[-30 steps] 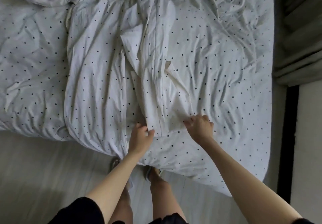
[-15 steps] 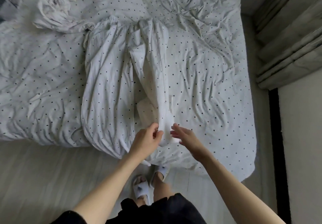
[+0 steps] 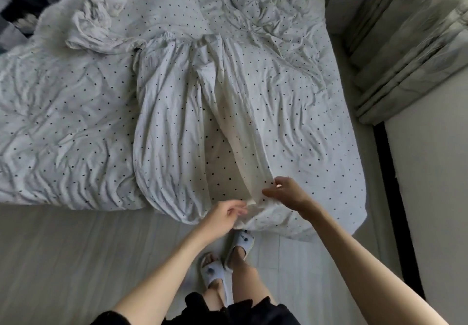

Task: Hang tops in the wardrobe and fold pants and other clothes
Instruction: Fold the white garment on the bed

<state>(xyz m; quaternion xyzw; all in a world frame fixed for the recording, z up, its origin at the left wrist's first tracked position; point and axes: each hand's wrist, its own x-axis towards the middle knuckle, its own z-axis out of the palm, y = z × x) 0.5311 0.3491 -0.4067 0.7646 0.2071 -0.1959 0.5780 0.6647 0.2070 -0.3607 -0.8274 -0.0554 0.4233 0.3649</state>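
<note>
A pair of white polka-dot pants (image 3: 177, 122) lies spread lengthwise on the bed (image 3: 316, 122), waistband toward the far side and hems at the near edge, so close in pattern to the bedding that its outline is hard to follow. One leg lies flat on the left; the other runs down the middle as a narrow, partly turned strip.

The right hand (image 3: 288, 193) is at the hem of that strip, thumb and forefinger bent toward each other as if pinching the cloth edge, though blur makes the contact hard to confirm. The left hand (image 3: 225, 213) is just beside the same hem with its fingers loosely extended; whether it touches the cloth cannot be told.

Judged from this, the folding of the pants is at an early stage: the garment is laid out and being straightened, but no fold across its length is made yet. A crumpled white garment (image 3: 98, 26) sits near the far left corner of the bed, unfolded. No wardrobe or hanger is in view, so the hanging part appears not to be started here.
</note>
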